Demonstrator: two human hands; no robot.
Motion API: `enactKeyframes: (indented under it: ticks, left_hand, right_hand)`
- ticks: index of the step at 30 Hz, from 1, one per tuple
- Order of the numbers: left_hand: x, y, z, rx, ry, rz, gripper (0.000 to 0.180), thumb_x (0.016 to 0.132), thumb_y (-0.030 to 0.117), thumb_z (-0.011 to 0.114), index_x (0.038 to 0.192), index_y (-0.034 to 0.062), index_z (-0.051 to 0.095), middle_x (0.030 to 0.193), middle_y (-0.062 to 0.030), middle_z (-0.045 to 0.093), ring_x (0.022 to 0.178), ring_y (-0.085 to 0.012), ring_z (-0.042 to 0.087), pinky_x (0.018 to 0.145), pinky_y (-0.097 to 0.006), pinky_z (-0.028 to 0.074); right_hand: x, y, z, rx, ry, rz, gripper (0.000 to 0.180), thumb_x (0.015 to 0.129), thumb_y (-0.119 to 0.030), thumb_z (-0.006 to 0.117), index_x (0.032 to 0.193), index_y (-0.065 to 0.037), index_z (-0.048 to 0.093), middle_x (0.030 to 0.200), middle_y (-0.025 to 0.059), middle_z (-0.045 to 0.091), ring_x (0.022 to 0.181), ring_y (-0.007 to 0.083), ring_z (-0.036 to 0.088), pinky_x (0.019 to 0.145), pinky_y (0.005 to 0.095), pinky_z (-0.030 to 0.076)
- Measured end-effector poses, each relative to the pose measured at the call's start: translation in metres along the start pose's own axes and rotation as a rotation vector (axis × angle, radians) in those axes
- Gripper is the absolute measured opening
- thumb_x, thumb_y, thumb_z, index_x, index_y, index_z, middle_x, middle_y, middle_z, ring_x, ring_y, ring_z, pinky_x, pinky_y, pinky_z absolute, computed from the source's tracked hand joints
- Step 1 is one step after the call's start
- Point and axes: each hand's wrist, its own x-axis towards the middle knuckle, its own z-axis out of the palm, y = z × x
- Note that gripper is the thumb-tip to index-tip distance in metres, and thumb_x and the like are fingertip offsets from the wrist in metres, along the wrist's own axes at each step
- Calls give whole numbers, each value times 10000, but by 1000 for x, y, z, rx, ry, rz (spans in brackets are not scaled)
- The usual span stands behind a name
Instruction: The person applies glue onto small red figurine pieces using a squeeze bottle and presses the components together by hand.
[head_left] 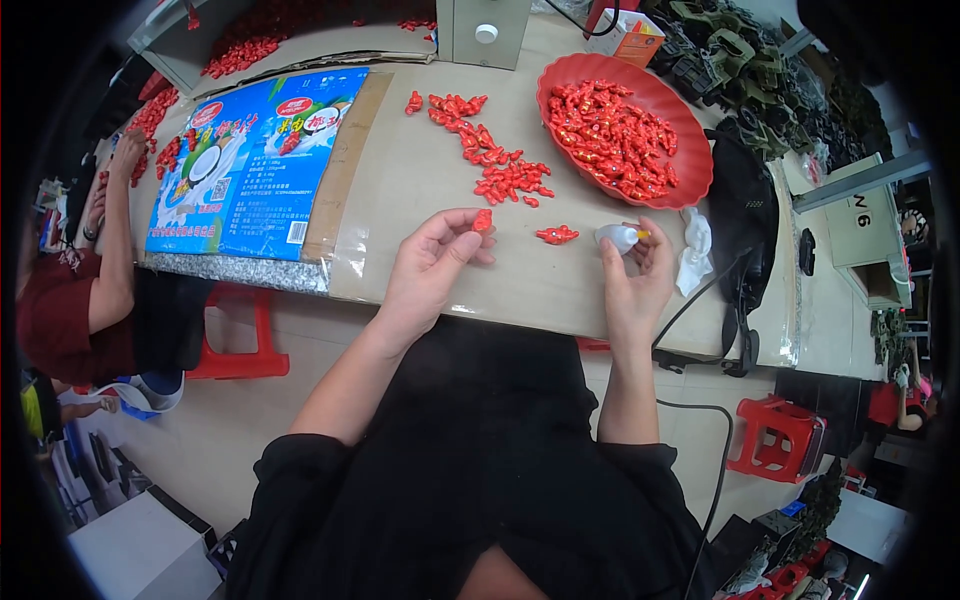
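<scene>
Between the thumb and fingers of my left hand (432,262) is a small glossy red figurine (483,220), pinched above the table near its front edge. My right hand (640,275) is closed round a small white squeeze bottle (620,238) with a yellow tip that points right. On the table between my hands lies another red figurine (557,235). Beyond my left hand, a loose pile of red figurines (505,172) trails toward the far left. A red scalloped bowl (700,190) holding many more figurines stands beyond my right hand.
A crumpled white tissue (694,250) and a black bag (752,230) with a cable lie right of my right hand. Flattened blue printed cardboard (255,165) covers the table's left part. A co-worker's arm (118,225) reaches over figurines there. Red stools (240,335) stand below.
</scene>
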Motion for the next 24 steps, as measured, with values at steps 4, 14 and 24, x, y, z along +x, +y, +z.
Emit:
enactKeyframes:
  ticks: [4,14,24]
  left_hand:
    - [-9,4,-6,-136,42,-37,269,868,131,486,1081,-33,475,967,-85,558,812,-133,541,770,-270,444]
    - [-15,-3,-16,-125,13,-17,269,877,103,450,1106,-39,460,994,-95,542,846,-141,514,740,-273,438]
    - [-14,0,-17,-164,-73,-55,264,887,103,431,1093,-53,482,956,-75,541,796,-118,494,695,-244,417]
  right_hand:
    - [-12,-12,-1,-166,169,-319,370,691,-29,672,1006,18,483,887,101,538,768,182,552,697,283,438]
    - [12,-37,89,-427,-456,-313,142,727,-91,605,785,27,549,817,186,549,700,337,556,593,414,437]
    - [0,-38,55,102,-536,52,138,778,-46,564,880,44,539,735,101,561,588,128,556,500,241,438]
